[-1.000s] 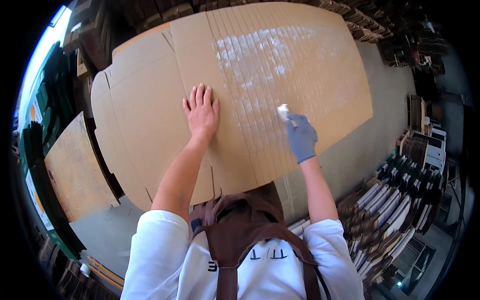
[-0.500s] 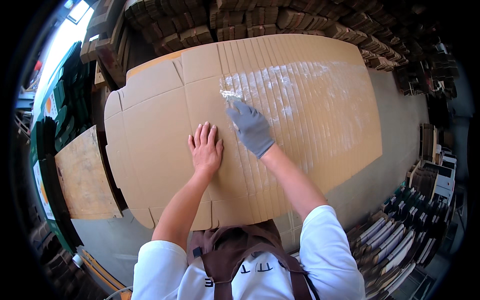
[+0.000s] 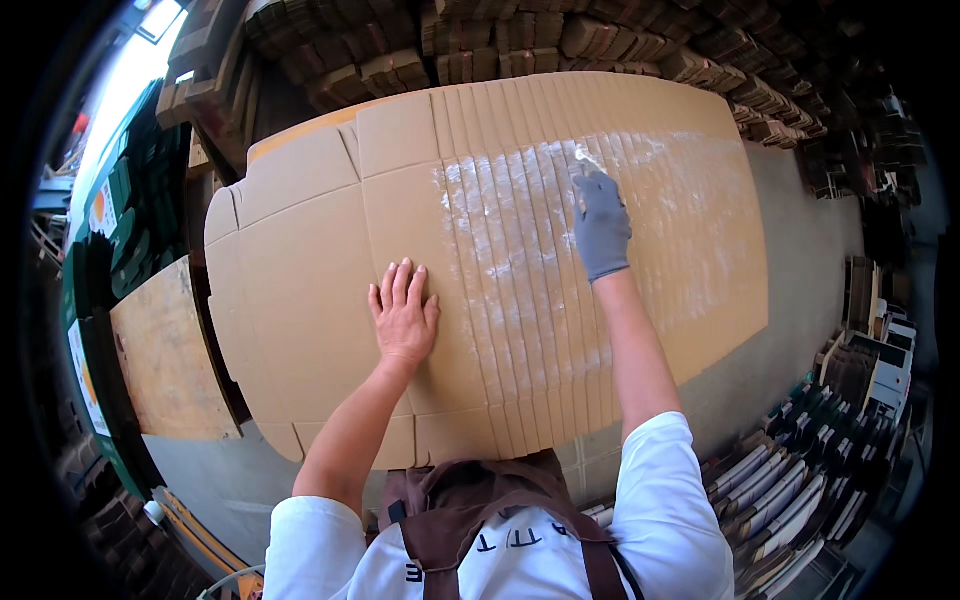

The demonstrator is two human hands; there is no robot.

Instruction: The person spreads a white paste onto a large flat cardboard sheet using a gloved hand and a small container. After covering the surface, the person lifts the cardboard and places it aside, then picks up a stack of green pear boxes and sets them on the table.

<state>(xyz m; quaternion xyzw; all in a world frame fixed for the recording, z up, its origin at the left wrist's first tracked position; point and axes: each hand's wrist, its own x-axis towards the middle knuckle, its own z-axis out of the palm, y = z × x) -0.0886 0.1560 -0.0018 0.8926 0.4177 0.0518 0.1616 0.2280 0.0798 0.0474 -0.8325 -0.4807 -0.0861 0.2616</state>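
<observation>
Several flat cardboard sheets (image 3: 300, 270) lie fanned in front of me, their staggered edges forming narrow strips toward the right. White wet glue-like smears (image 3: 510, 250) cover the middle of those strips. My right hand (image 3: 603, 226), in a grey glove, is closed round a small brush (image 3: 587, 158) whose whitish tip meets the strips near the far side of the smeared band; its handle is mostly hidden in the fist. My bare left hand (image 3: 404, 312) rests flat on the plain part of the top sheet, fingers spread, left of the smears.
Bundles of stacked cardboard (image 3: 470, 66) line the far side. A wooden pallet (image 3: 215, 85) stands at the far left, with green folded boxes (image 3: 125, 200) and a wooden board (image 3: 165, 355) nearer. Dark and white sheets (image 3: 770, 490) stand in rows on the right floor.
My right hand has swept to the right and slightly away with the brush, leaving more white smears on the left strips. My left hand stays flat, almost in place.
</observation>
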